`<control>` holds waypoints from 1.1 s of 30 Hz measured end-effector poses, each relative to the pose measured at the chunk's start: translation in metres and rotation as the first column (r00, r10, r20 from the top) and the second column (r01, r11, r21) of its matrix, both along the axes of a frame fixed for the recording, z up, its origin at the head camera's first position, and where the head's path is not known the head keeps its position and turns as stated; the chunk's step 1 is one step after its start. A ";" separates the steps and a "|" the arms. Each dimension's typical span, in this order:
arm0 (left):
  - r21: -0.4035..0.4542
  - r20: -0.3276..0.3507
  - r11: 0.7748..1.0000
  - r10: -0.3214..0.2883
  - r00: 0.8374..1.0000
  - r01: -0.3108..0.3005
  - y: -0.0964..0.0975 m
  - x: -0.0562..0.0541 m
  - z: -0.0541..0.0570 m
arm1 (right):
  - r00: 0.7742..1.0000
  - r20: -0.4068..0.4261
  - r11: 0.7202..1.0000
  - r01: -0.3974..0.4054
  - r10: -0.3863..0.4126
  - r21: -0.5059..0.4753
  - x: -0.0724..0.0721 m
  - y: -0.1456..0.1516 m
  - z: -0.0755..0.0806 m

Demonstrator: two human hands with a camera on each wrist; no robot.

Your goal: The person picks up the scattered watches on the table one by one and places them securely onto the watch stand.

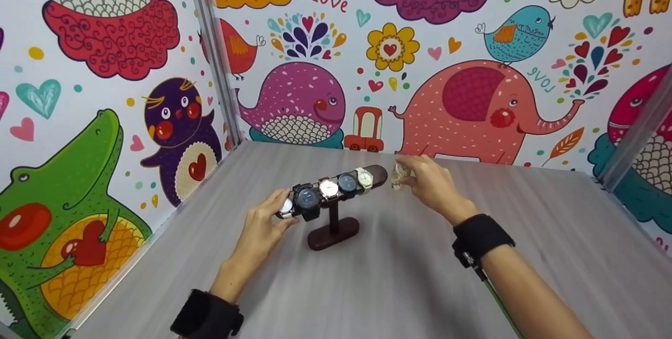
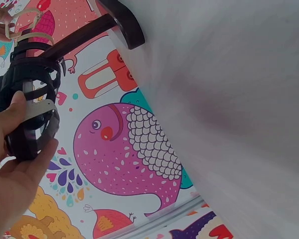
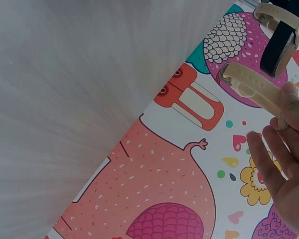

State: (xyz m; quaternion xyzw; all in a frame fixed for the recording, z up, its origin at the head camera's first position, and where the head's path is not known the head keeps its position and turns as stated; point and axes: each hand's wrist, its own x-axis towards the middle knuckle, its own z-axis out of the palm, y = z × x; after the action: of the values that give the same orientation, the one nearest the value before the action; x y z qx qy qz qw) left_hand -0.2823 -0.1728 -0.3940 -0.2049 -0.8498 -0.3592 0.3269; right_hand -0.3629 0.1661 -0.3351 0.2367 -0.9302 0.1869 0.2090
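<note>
A dark brown watch stand [image 1: 333, 234] with a crossbar on a post stands tilted in the middle of the table. My left hand [image 1: 262, 223] grips the bar's left end, thumb and fingers on either side of a white-strapped watch [image 2: 40, 110]. Along the bar sit a bulky black watch [image 1: 306, 197], a white-faced watch [image 1: 329, 188], a dark-blue-faced watch [image 1: 347, 182] and a cream watch [image 1: 364, 178]. Just off the bar's bare right end, my right hand [image 1: 433, 181] pinches another cream watch [image 3: 254, 87] between thumb and fingers, its strap looped.
The grey table [image 1: 546, 244] carries the stand. Panels printed with cartoon animals [image 1: 472, 108] rise at the back and left, joined by a metal corner post [image 1: 212, 50]. Both wrists wear black bands [image 1: 483, 236], and a green cable [image 1: 499, 302] runs along the right forearm.
</note>
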 end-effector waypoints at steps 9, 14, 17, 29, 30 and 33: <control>-0.002 0.006 1.000 -0.007 1.000 0.007 0.003 0.001 -0.001 | 0.992 0.003 0.985 -0.125 0.126 -0.116 -0.009 -0.011 -0.011; -0.009 0.011 1.000 -0.009 1.000 0.009 0.003 0.002 -0.001 | 0.990 0.052 0.985 -0.121 0.128 -0.126 -0.013 -0.019 -0.013; -0.010 -0.002 1.000 -0.014 1.000 0.014 0.002 0.001 0.000 | 0.986 0.076 0.983 -0.138 0.148 -0.123 -0.015 -0.022 -0.011; -0.011 -0.024 1.000 0.010 1.000 -0.010 -0.001 -0.001 0.001 | 0.976 0.092 0.979 -0.193 0.199 -0.071 -0.018 -0.029 -0.007; -0.013 -0.024 1.000 0.011 1.000 -0.012 -0.001 -0.001 0.001 | 0.978 0.086 0.980 -0.188 0.193 -0.061 -0.018 -0.029 -0.007; -0.013 -0.022 1.000 0.014 1.000 -0.014 -0.001 -0.001 0.000 | 0.982 0.070 0.985 -0.172 0.174 -0.032 -0.017 -0.030 -0.007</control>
State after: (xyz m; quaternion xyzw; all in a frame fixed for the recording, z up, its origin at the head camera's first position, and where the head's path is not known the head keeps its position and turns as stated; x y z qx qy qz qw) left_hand -0.2832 -0.1740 -0.3937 -0.2050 -0.8499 -0.3492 0.3372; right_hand -0.3800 0.1360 -0.3419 0.3072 -0.9106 0.2248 0.1610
